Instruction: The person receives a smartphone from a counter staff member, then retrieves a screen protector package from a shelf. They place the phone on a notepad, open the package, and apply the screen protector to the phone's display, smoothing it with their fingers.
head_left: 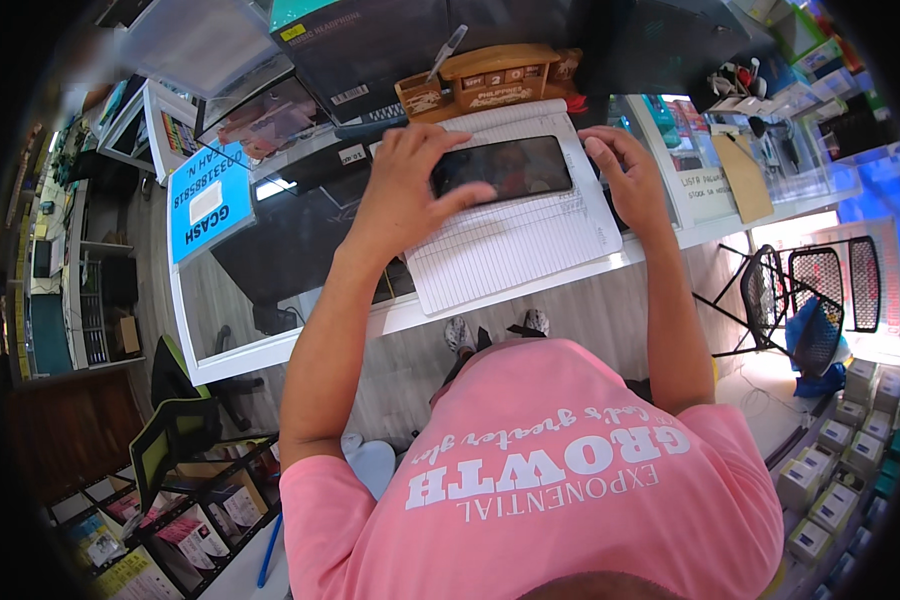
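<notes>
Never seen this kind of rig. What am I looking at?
No machine here: these are a person's bare hands. The single picture comes from a head-worn fisheye camera looking down, so straight edges bend. On the glass-topped counter lies a ruled notebook with a black smartphone on it; behind stands a wooden desk calendar. The left hand straddles the smartphone's left end with its thumb and fingers; whether it grips is unclear. The right hand, near the other end, holds nothing visible.

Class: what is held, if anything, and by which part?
The left hand spans the left end of the phone, thumb and finger near its long edges; whether it grips is unclear. The right hand visibly holds nothing.
</notes>
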Motion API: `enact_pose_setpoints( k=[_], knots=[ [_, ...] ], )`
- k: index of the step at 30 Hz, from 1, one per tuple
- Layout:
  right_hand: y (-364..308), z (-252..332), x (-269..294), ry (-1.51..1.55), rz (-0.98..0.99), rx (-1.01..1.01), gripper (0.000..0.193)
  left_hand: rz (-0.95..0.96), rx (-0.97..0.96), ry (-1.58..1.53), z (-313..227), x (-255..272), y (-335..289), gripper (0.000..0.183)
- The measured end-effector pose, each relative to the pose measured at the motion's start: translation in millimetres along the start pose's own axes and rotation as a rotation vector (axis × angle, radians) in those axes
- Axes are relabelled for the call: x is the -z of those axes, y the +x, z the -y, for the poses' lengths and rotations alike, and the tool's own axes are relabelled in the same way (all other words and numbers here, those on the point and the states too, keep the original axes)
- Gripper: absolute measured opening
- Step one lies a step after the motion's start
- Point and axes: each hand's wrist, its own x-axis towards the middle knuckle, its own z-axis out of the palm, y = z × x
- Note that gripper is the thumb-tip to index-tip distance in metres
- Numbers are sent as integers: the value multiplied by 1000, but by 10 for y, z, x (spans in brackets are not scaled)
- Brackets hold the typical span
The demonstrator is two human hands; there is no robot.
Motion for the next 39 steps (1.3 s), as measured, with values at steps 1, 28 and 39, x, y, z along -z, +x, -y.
enact_pose_setpoints(
  k=[1,28,39],
  knots=[
    [1,20,8,5,-1,-21,29,-32,-17,-28,11,7,28,57],
    [-2218,-364,3662,248,-811,139,26,292,-1450,-435,-4847,-1012,1593,35],
    [-3734,-885,3839,120,-1233,-291,23,363,-1544,-1365,-6418,-2759,1728,23]
  ],
)
